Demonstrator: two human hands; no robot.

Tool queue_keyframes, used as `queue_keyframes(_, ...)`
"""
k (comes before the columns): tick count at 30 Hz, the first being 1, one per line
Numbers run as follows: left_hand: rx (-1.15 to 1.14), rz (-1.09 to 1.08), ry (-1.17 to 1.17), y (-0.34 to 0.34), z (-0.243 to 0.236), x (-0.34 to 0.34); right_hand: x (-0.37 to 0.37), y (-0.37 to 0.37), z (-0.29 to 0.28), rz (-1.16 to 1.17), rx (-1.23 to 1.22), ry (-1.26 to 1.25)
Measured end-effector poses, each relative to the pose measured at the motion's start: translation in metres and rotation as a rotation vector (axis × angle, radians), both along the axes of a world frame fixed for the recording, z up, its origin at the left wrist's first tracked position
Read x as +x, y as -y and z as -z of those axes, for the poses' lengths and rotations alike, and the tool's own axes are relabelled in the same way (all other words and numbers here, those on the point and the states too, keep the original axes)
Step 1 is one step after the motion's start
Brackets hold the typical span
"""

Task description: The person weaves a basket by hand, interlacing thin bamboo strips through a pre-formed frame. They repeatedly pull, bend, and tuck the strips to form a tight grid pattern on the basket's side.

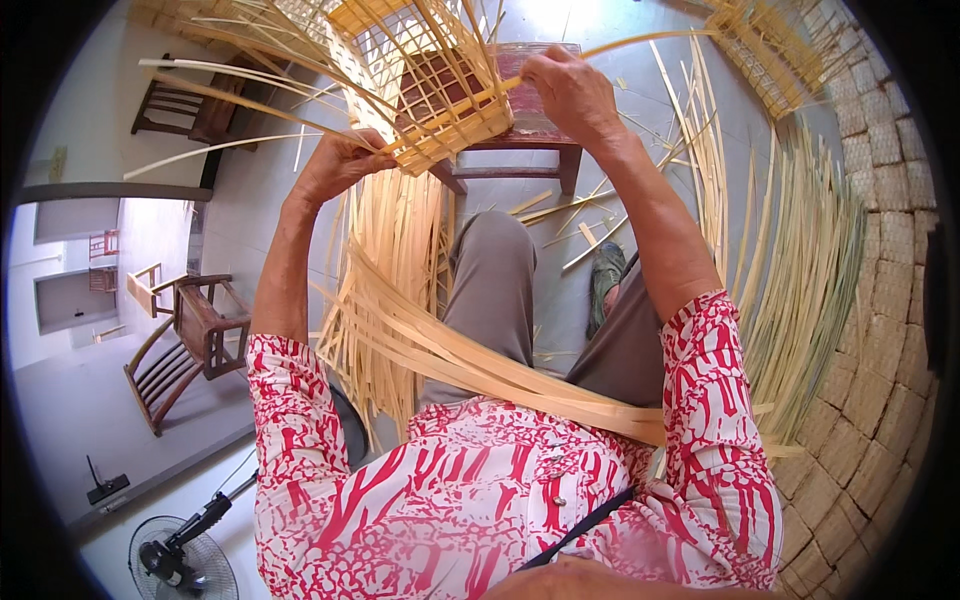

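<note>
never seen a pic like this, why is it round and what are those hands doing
There's no machine here: these are a person's bare hands. A wide fisheye camera worn on the head looks down, bending straight edges near the rim. The left hand grips a corner of an openwork basket; the right hand pinches a long strip. Loose strips lie across the lap, and thinner greenish strips on the grey floor.
</note>
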State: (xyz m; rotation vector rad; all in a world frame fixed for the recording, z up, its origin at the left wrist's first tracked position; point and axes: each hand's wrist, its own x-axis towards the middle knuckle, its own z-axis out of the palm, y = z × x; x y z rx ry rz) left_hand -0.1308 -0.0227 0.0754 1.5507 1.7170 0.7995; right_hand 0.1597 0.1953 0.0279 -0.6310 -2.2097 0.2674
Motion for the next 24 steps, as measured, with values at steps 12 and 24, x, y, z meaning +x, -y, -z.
queue_keyframes(12, 0.505, -0.275, 0.233, 0.015, 0.041, 0.040, 0.012, 0.007, -0.001, -0.096, 0.015, 0.065)
queue_keyframes(24, 0.545, -0.248, -0.035, -0.006, 0.032, 0.044, 0.033, 0.006, -0.005, -0.095, -0.175, 0.146)
